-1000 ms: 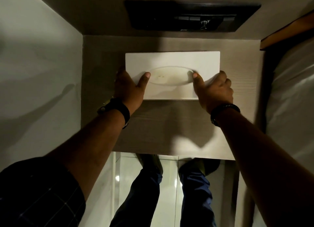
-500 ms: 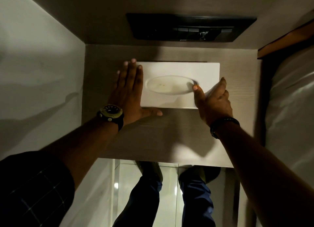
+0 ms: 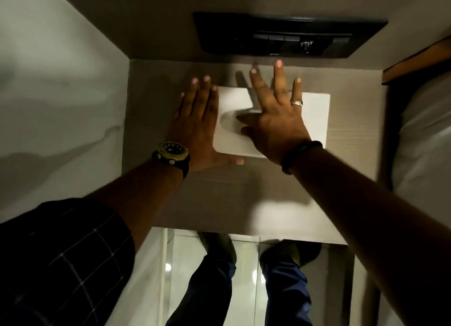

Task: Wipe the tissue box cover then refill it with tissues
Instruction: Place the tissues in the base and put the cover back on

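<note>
Lying flat, the white tissue box cover [image 3: 314, 116] with oval slot sits under two spread, empty hands.

- Right hand [image 3: 275, 120]: a second ago it gripped the right end of the tissue box cover [image 3: 314, 116], thumb at the oval opening. Now it lies over the top, fingers spread flat and reaching past the cover's far edge.
- Left hand [image 3: 197, 128]: gripped the left end a second ago; flattened half a second ago. Now it lies palm-down along the left edge, thumb along the near edge.
- Oval opening: earlier fully visible, now mostly covered by the right hand.
</note>
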Demonstrator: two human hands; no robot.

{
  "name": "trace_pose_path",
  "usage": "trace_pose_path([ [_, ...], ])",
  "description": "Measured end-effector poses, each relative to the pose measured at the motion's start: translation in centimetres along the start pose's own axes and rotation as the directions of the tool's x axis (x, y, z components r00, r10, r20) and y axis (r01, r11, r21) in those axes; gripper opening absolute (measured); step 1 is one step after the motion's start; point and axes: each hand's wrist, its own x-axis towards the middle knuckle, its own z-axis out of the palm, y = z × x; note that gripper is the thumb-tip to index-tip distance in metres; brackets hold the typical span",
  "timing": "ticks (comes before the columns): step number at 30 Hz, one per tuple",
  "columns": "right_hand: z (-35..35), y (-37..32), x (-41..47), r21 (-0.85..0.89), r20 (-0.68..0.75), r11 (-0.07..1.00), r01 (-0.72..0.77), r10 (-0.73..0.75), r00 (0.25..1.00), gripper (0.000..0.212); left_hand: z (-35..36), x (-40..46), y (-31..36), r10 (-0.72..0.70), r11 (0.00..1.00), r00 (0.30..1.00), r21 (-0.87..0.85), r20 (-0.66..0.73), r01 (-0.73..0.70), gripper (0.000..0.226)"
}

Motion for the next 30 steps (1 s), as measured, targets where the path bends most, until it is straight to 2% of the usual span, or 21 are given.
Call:
trace_pose_path([
  [3, 0.3, 0.3, 1.9, -0.082, 0.030, 0.994, 0.067, -0.065, 0.997, 0.024, 0.0, 0.1, 0.0, 0.000, 1.000, 1.000, -0.027, -0.022, -0.001, 0.150],
  [7, 0.6, 0.1, 3.4, -0.102, 0.085, 0.987, 0.122, -0.114, 0.990, 0.028, 0.2, 0.2, 0.0, 0.010, 0.999, 0.998, -0.040, -0.058, -0.012, 0.146],
  [10, 0.9, -0.4, 4.4, -0.091, 0.047, 0.974, 0.208, -0.204, 0.978, 0.026, 0.4, 0.3, 0.0, 0.022, 0.998, 0.996, -0.055, -0.082, -0.026, 0.144],
  [12, 1.0, -0.6, 4.9, -0.098, 0.018, 0.961, 0.260, -0.260, 0.966, 0.034, 0.5, 0.4, 0.1, 0.009, 0.998, 0.997, -0.058, -0.082, -0.013, 0.145],
  [15, 0.8, -0.4, 5.0, -0.105, 0.049, 0.935, 0.340, -0.336, 0.940, 0.033, 0.8, 0.5, 0.0, -0.003, 0.999, 0.997, -0.054, -0.076, -0.001, 0.147],
  [17, 0.6, 0.0, 5.0, -0.059, 0.039, 0.919, 0.391, -0.389, 0.920, 0.025, 0.9, 0.6, 0.0, -0.010, 0.998, 0.997, -0.060, -0.075, 0.006, 0.149],
  [19, 0.6, 0.6, 4.9, 0.013, 0.021, 0.920, 0.392, -0.392, 0.920, 0.025, 1.0, 0.7, 0.0, -0.002, 0.997, 0.996, -0.077, -0.093, -0.005, 0.148],
  [24, 0.5, 1.9, 4.5, 0.114, 0.049, 0.902, 0.416, -0.423, 0.905, 0.050, 1.2, 0.8, -0.1, 0.018, 0.994, 0.992, -0.102, -0.123, -0.031, 0.146],
  [28, 0.4, 2.3, 4.2, 0.012, 0.041, 0.859, 0.511, -0.511, 0.858, 0.055, 1.1, 0.6, -0.2, 0.023, 0.994, 0.991, -0.105, -0.129, -0.037, 0.146],
  [30, 0.3, 2.6, 3.8, 0.150, -0.012, 0.853, 0.501, -0.505, 0.863, 0.041, 1.0, 0.6, -0.2, 0.023, 0.994, 0.991, -0.099, -0.130, -0.036, 0.145],
])
